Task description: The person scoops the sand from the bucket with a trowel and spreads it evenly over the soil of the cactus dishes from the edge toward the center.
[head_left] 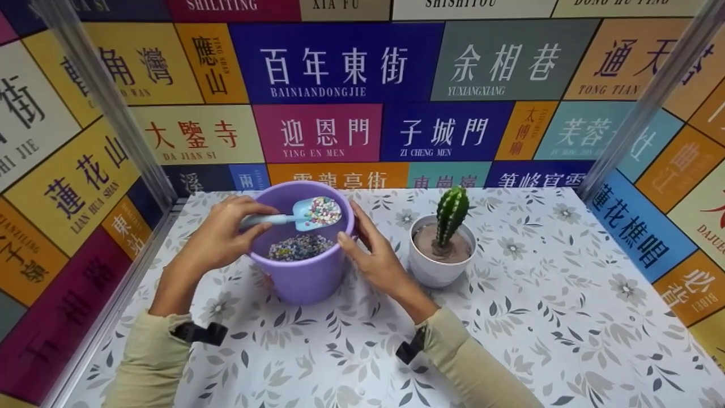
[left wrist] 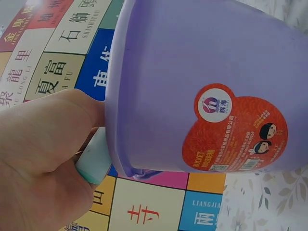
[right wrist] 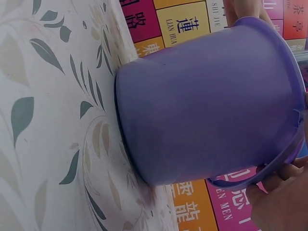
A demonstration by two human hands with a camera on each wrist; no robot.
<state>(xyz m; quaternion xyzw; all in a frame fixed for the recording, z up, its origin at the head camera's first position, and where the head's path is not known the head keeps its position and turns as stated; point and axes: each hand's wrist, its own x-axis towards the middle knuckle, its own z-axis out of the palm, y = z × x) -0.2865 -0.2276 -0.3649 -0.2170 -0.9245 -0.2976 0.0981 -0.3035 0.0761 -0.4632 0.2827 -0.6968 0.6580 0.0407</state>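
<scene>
My left hand [head_left: 221,235] has its fingers curled round the pale blue handle of a small plastic scoop [head_left: 294,215], gripping it just outside the near-left rim of the purple bucket [head_left: 306,277]. In the left wrist view I see only a stub of that handle poking from my fist, pressed against the bucket wall; the blade is out of sight there. From the head camera the scoop's long axis runs roughly level from left to right, handle towards my left hand, blade over the bucket's mouth. The blade is heaped with small rounded pebbles [head_left: 323,211] in white, pink and green.

My right hand [head_left: 371,249] lies against the bucket's right side, fingers fairly straight along the wall and thumb at the rim. The right wrist view catches only a corner of that hand by the thin purple bail handle, so I cannot tell how firmly it holds.

The bucket is smooth, matte plastic, tapering to its base, standing upright on the table [head_left: 538,317]. More mixed gravel [head_left: 300,247] lies inside, darker in shade. A red label [left wrist: 233,134] sticks to its outer wall; its small print is too fine to read.

Just right of the bucket stands a round white pot [head_left: 439,266] of brown soil with a ribbed green cactus [head_left: 451,215], upright. The tablecloth has a grey leaf-and-flower print. Walls of coloured sign panels surround the table.
</scene>
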